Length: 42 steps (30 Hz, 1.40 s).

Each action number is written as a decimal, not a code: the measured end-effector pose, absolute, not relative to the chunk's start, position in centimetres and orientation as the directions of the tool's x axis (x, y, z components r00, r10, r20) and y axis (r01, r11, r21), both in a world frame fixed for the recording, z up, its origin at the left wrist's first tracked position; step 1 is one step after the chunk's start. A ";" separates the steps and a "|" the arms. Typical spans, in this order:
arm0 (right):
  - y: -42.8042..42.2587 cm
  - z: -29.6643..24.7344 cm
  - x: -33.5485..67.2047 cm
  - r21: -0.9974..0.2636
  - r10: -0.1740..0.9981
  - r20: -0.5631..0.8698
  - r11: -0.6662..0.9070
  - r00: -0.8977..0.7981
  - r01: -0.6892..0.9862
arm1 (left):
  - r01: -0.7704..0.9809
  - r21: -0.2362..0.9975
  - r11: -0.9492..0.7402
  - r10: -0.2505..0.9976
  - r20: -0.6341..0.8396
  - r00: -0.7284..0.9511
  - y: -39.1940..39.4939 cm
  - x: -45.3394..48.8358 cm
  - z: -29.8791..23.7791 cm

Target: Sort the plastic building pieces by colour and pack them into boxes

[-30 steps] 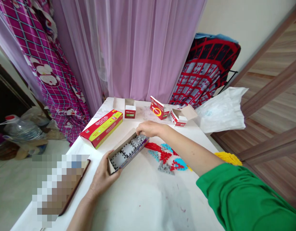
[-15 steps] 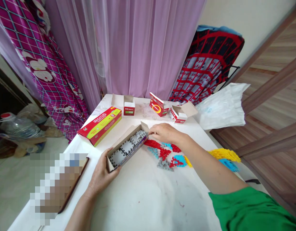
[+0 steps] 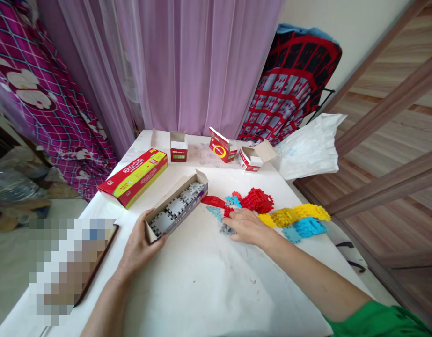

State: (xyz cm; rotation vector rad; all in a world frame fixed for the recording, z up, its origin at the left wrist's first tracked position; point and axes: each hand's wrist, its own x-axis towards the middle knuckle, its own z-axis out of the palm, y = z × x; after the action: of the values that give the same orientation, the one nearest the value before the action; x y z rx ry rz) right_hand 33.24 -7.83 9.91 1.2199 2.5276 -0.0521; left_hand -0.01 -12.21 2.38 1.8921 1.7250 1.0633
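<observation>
A smooth, pale tabletop [image 3: 198, 285] spreads below both hands. Left of the left hand [image 3: 140, 245] lies a flat slab with a thin dark edge, its face blurred out. The left hand is curled round the near end of a long cardboard box [image 3: 183, 218], thumb on one side, fingers on the other. Inside the box, reaching away from that hand, lie flat gray tiles [image 3: 175, 207] with square-notched edges. The right hand [image 3: 247, 227] is half open, fingers bent down onto small toothed plastic pieces [image 3: 227, 230] in gray, red and pale blue; whether it grips one, I cannot tell. Just beyond it sits a knobbly red stack [image 3: 259, 200]; to its right, ridged yellow [image 3: 286, 217] and blue [image 3: 310, 227] stacks.

Beyond the left hand is a long, closed red-and-yellow carton [image 3: 135, 178]. Farther than both hands stand three small red-and-white boxes [image 3: 179, 153], flaps up, and right of them a crinkled white bag [image 3: 309, 150]. Behind hangs a sheer, pleated lilac curtain [image 3: 208, 61].

The carton bears bold white characters on red, with smaller print below; the middle small box has a yellow ring. The lettering is too small to read.
</observation>
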 end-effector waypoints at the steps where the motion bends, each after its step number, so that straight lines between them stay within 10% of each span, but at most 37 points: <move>1: -8.0 9.8 33.1 0.118 0.757 -0.316 0.629 -0.572 0.768 | 0.683 0.707 -0.183 0.959 0.280 -0.033 -12.2 0.0 2.4; 16: -9.1 7.9 32.1 0.153 0.824 -0.312 0.535 -0.473 0.831 | 0.668 0.716 -0.205 0.951 0.306 -0.035 -12.2 0.0 2.4; 31: -1.2 17.5 25.3 0.114 0.629 -0.032 0.774 -0.777 0.623 | 0.649 0.722 -0.240 0.940 0.339 -0.029 -12.3 0.1 2.0; 42: 2.7 15.9 22.3 0.156 0.539 -0.214 0.842 -0.815 0.516 | 0.651 0.713 -0.260 0.934 0.357 -0.017 -12.5 0.2 2.0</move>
State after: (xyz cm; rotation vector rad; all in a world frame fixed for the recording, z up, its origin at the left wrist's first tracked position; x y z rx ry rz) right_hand 22.29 2.74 15.91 0.8066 2.7710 0.1325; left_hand 0.19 -12.46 2.01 1.9282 1.6545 1.1645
